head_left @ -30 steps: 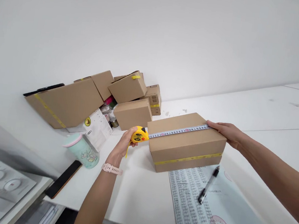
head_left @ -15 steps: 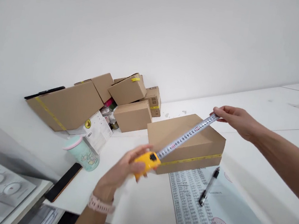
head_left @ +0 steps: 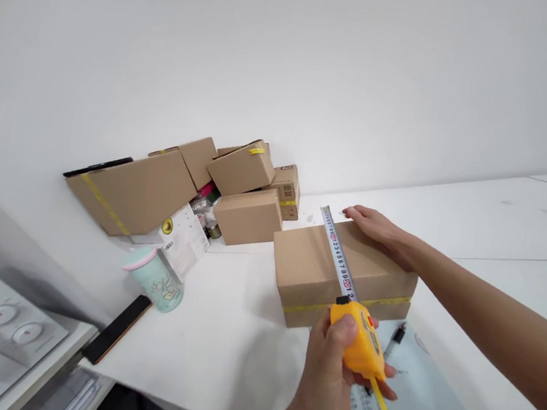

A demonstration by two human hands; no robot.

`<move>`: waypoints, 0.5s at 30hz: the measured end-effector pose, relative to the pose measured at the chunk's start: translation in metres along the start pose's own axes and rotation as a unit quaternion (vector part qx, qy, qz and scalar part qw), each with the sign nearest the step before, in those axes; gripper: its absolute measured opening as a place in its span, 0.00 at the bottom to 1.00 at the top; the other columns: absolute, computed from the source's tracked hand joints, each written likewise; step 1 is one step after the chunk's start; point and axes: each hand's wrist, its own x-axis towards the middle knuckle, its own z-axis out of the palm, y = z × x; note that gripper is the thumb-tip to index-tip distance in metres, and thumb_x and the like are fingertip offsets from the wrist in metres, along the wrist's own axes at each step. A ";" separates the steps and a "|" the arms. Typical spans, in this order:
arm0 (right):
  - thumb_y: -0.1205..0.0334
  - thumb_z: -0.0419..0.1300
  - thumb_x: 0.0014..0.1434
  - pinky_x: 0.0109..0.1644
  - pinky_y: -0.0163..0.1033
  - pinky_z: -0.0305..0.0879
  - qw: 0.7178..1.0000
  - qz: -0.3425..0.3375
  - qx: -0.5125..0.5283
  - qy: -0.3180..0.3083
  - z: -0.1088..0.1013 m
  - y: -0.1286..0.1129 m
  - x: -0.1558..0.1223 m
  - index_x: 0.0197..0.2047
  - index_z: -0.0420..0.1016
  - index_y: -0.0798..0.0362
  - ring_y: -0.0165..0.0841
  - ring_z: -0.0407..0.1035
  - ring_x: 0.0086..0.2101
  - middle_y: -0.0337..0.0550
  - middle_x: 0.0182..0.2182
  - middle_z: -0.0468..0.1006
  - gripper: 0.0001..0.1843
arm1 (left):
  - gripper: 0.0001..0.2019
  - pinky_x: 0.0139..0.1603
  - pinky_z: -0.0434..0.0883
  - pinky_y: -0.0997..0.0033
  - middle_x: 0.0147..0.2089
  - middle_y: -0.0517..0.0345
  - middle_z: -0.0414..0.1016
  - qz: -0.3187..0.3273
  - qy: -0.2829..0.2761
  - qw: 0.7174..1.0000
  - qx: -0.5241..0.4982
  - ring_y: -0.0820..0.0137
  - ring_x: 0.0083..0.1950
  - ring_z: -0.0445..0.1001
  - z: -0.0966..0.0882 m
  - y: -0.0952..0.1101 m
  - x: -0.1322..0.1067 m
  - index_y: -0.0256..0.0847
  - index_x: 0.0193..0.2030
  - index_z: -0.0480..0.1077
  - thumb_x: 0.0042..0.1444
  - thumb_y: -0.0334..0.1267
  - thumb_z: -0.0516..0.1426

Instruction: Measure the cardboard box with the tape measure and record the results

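Observation:
My left hand (head_left: 326,373) is closed round a yellow tape measure (head_left: 359,341) with a yellow strap hanging below it. The extended blade (head_left: 340,257) runs away from me across the top of a cardboard box (head_left: 301,262), its metal end just past the far edge. My right hand (head_left: 374,226) lies along the box's far top edge, to the right of the blade's end and apart from it. Its fingers are stretched out, their lower parts hidden behind the box. A band of yellow tape (head_left: 386,302) crosses the box's near side.
Under the box's near side lies a pale printed sheet (head_left: 432,380) with a black pen (head_left: 395,339), partly behind my left hand. Stacked cardboard boxes (head_left: 249,218) stand against the wall. A mint cup (head_left: 157,284) and a dark flat bar (head_left: 119,327) are at left.
The tape measure has swung from lying diagonally to the right across the box to pointing away from me. My left hand moved right; my right hand let go of the blade's end and came onto the box.

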 end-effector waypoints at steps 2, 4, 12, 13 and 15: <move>0.39 0.42 0.65 0.56 0.54 0.65 1.000 -0.003 -0.019 -0.009 0.006 0.004 0.002 0.56 0.75 0.46 0.51 0.70 0.53 0.48 0.58 0.75 0.30 | 0.35 0.24 0.72 0.70 0.45 0.49 0.70 -0.012 0.023 1.000 -0.011 0.69 0.28 0.74 0.007 0.000 0.005 0.37 0.45 0.69 0.38 0.64 0.64; 0.38 0.39 0.65 0.58 0.59 0.63 0.999 -0.008 -0.041 -0.019 0.010 0.008 0.004 0.60 0.72 0.41 0.54 0.67 0.56 0.45 0.59 0.74 0.33 | 0.36 0.23 0.71 0.71 0.44 0.50 0.71 -0.022 0.037 0.999 -0.020 0.69 0.28 0.74 0.012 -0.004 0.008 0.37 0.44 0.70 0.36 0.65 0.64; 0.38 0.32 0.67 0.65 0.67 0.44 0.984 -0.075 -0.149 -0.057 0.017 0.009 0.010 0.63 0.69 0.33 0.54 0.56 0.63 0.42 0.61 0.71 0.34 | 0.38 0.24 0.72 0.69 0.44 0.48 0.71 -0.033 0.051 0.998 -0.034 0.68 0.28 0.74 0.020 -0.013 0.007 0.37 0.43 0.70 0.33 0.68 0.64; 0.38 0.32 0.66 0.64 0.68 0.44 0.983 -0.080 -0.156 -0.060 0.017 0.008 0.010 0.63 0.69 0.33 0.55 0.57 0.62 0.42 0.60 0.72 0.34 | 0.38 0.24 0.72 0.69 0.44 0.48 0.71 -0.032 0.048 0.998 -0.033 0.68 0.29 0.74 0.020 -0.013 0.007 0.38 0.43 0.70 0.33 0.68 0.64; 0.37 0.31 0.66 0.61 0.70 0.47 0.980 -0.083 -0.168 -0.065 0.018 0.006 0.010 0.61 0.70 0.32 0.56 0.59 0.60 0.45 0.59 0.73 0.35 | 0.38 0.24 0.72 0.69 0.46 0.48 0.70 -0.028 0.043 0.998 -0.029 0.68 0.29 0.74 0.022 -0.014 0.007 0.38 0.43 0.70 0.34 0.68 0.64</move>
